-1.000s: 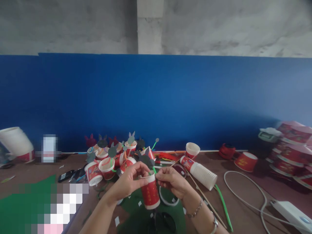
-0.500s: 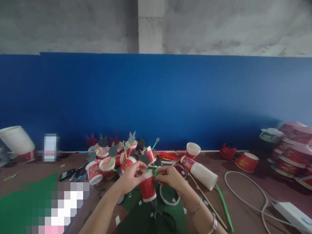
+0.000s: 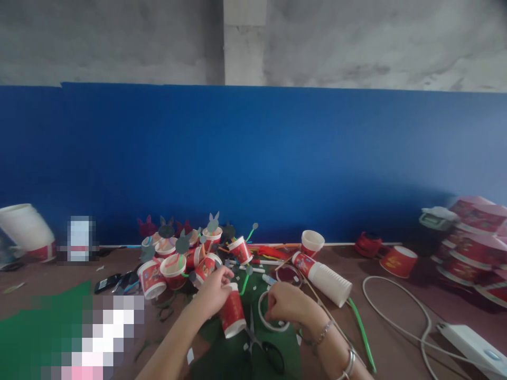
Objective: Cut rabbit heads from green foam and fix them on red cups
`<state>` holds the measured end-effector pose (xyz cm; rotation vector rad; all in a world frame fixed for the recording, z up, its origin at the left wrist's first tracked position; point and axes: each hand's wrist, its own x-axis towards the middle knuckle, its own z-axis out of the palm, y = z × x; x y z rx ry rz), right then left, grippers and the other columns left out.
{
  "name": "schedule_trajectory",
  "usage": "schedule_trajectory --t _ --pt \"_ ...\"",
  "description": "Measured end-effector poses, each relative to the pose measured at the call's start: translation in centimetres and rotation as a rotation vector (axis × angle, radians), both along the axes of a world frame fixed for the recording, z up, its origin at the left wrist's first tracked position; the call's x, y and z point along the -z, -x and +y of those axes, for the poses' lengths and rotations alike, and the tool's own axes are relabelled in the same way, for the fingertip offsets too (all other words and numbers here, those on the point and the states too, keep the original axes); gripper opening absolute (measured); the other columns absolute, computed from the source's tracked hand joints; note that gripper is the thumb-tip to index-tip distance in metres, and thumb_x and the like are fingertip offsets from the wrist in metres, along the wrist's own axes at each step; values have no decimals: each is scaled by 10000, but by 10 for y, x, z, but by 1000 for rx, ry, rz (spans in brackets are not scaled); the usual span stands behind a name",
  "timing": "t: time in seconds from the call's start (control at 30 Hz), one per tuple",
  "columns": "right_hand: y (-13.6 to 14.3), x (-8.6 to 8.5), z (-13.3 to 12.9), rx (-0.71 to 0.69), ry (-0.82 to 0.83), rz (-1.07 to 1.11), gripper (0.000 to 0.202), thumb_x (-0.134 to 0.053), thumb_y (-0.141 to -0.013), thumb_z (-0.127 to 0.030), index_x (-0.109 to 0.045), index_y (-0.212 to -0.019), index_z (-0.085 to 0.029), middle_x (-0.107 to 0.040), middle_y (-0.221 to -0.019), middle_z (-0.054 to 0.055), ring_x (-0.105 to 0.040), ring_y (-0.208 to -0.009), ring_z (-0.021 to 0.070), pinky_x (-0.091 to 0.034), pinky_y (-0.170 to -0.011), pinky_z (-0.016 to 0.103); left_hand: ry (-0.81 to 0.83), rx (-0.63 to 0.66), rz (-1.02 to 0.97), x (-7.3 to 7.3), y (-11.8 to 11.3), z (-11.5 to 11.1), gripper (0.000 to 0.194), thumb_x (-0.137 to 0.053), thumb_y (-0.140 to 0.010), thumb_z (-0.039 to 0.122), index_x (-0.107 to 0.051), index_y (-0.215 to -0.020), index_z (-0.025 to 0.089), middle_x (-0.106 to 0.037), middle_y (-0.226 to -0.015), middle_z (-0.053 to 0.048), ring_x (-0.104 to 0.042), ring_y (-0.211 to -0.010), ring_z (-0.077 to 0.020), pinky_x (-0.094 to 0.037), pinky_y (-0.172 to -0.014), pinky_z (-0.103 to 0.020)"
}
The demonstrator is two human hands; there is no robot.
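A red paper cup point(image 3: 232, 312) with a white rim is tilted in my left hand point(image 3: 216, 287), whose fingers close around its upper end. Rising just behind that cup is a green pipe cleaner point(image 3: 244, 284) topped by a small grey paper disc point(image 3: 249, 270); where its lower end joins is hidden. My right hand point(image 3: 287, 303) has its fingers curled together at a white ring-shaped roll of tape point(image 3: 273, 328) lying on the green sheet point(image 3: 222, 359). Scissors point(image 3: 272, 356) with dark handles lie between my forearms, their blades beside the cup.
Several red cups point(image 3: 152, 279) with paper animal heads crowd the back left. Right of centre lie stacked cups point(image 3: 328, 282), a green pipe cleaner point(image 3: 362, 335) and a thin stick. Farther right are a white cable point(image 3: 396, 279), a power strip point(image 3: 471, 343) and red tubs point(image 3: 471, 253).
My right hand has let go of the green pipe cleaner by the cup and moved right and down to the tape roll. The cup has shifted slightly left and tilted more.
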<state>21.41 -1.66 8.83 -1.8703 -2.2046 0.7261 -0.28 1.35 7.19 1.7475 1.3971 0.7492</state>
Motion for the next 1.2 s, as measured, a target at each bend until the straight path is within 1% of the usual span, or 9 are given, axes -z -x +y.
schedule_trajectory --t 0.17,0.27,0.37,0.47,0.57,0.67,0.8,1.0,1.2 --pt "16 12 -8 -49 -9 -18 203 -693 -412 -87 -517 -399 -188 -552 -480 -11 -526 -533 149 -382 -541 263 -244 -26 176 0 -2 -4 198 -513 -709 74 -576 -849 199 -595 -902 -54 -566 -921 -234 -417 -822 -357" --pt "16 10 -6 -39 -19 7 163 -622 -468 -75 -508 -437 -187 -579 -500 6 -538 -540 157 -376 -530 262 -428 5 185 -7 -8 -10 203 -530 -717 75 -607 -859 196 -607 -942 -84 -546 -976 -269 -406 -882 -407" --pt "11 1 -1 -51 17 100 94 -547 -581 -110 -529 -537 -191 -608 -517 5 -549 -494 144 -373 -482 239 -510 102 95 -15 -17 -20 259 -529 -740 84 -631 -939 214 -616 -1014 -87 -534 -1022 -265 -409 -929 -421" --pt "10 -9 1 -87 44 299 134 -425 -742 -137 -521 -668 -191 -581 -476 -21 -566 -458 124 -389 -468 212 -500 203 20 -17 -26 -29 385 -503 -768 93 -600 -1117 224 -594 -1143 -93 -504 -1116 -255 -393 -993 -430" --pt "13 -13 2 -24 -30 496 124 -382 -835 -206 -483 -764 -195 -487 -442 -67 -528 -416 114 -359 -443 206 -461 265 -20 -11 -31 -33 528 -485 -747 70 -523 -1253 217 -528 -1279 -97 -453 -1212 -248 -363 -1046 -433" --pt "15 -11 2 22 -78 593 65 -412 -829 -199 -477 -829 -196 -454 -490 -82 -480 -445 102 -334 -444 201 -413 256 -53 -5 -34 -33 574 -485 -741 71 -494 -1299 206 -459 -1373 -95 -402 -1278 -253 -328 -1084 -432" --pt "15 -9 2 -16 -35 713 196 -408 -777 -102 -493 -930 -191 -503 -564 -70 -503 -521 100 -392 -523 204 -377 230 -103 -9 -34 -35 552 -481 -763 94 -497 -1304 204 -443 -1402 -92 -390 -1298 -264 -322 -1089 -442" --pt "16 -12 1 -28 -32 752 217 -434 -791 -143 -502 -994 -178 -560 -628 -34 -544 -577 127 -444 -542 228 -357 154 -286 -15 -34 -33 336 -506 -801 162 -606 -1121 182 -562 -1270 -113 -496 -1199 -252 -399 -1018 -421" --pt "23 -21 -8 -11 -140 569 88 -444 -827 -177 -531 -829 -194 -602 -607 -23 -536 -558 120 -365 -512 207 -225 -4 -467 -10 -37 -24 113 -588 -772 260 -610 -808 155 -656 -923 -84 -630 -865 -212 -513 -789 -339"
